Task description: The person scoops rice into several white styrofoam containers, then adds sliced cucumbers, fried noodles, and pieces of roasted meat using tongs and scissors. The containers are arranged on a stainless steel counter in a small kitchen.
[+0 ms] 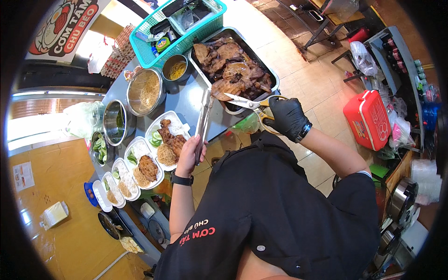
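My bare left hand (187,157) is closed round the handle end of metal tongs (203,119). The tongs' far end reaches a piece of grilled meat (229,87) at the near edge of a deep metal tray (276,79). My right hand (287,116), in a black glove, grips gold-handled scissors (254,104). Their blades are a little apart and their tips lie by the same piece of meat. More browned slabs of meat (240,70) are heaped in the tray. Left of my left hand, a foam box (150,136) holds rice, cucumber, shredded topping and a grilled chop.
Several more foam boxes (122,163) line the table's near left edge. Beyond them are metal bowls of shredded topping (148,91), yellow strips (177,70) and cucumber (99,149). A turquoise basket (144,50) stands behind the tray. A red cooler (366,120) sits at right.
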Available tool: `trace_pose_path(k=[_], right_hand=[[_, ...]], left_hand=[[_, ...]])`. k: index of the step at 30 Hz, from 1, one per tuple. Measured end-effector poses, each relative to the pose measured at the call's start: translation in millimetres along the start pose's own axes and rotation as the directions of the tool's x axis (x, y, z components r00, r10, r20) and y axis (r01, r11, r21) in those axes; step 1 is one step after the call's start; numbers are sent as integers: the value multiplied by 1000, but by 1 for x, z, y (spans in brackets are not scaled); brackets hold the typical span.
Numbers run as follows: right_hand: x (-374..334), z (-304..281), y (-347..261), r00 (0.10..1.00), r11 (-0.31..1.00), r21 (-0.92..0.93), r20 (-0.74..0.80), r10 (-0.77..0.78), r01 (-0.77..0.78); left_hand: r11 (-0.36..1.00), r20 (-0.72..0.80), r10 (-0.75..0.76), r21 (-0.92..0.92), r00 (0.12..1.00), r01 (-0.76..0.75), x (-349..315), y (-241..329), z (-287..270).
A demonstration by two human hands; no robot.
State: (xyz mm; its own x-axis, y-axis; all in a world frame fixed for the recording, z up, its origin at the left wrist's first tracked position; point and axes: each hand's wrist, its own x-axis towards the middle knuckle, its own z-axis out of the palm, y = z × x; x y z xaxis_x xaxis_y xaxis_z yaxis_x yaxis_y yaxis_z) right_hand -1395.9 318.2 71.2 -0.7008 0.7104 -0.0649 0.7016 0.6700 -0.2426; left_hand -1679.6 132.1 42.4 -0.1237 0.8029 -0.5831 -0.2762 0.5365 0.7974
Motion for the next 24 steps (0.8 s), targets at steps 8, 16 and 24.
trace_pose_path(k=[8, 16, 24], right_hand=[[-2, -2, -3, 1000, 998, 56, -8, 28, -27], [-24, -14, 3, 988, 983, 110, 70, 137, -144], [-41, -24, 4, 988, 981, 137, -52, 145, -137]], left_hand=[[1000, 55, -13, -10, 998, 14, 2, -1, 13], [996, 14, 85, 25, 996, -86, 14, 2, 37], [999, -33, 37, 14, 999, -36, 23, 12, 30]])
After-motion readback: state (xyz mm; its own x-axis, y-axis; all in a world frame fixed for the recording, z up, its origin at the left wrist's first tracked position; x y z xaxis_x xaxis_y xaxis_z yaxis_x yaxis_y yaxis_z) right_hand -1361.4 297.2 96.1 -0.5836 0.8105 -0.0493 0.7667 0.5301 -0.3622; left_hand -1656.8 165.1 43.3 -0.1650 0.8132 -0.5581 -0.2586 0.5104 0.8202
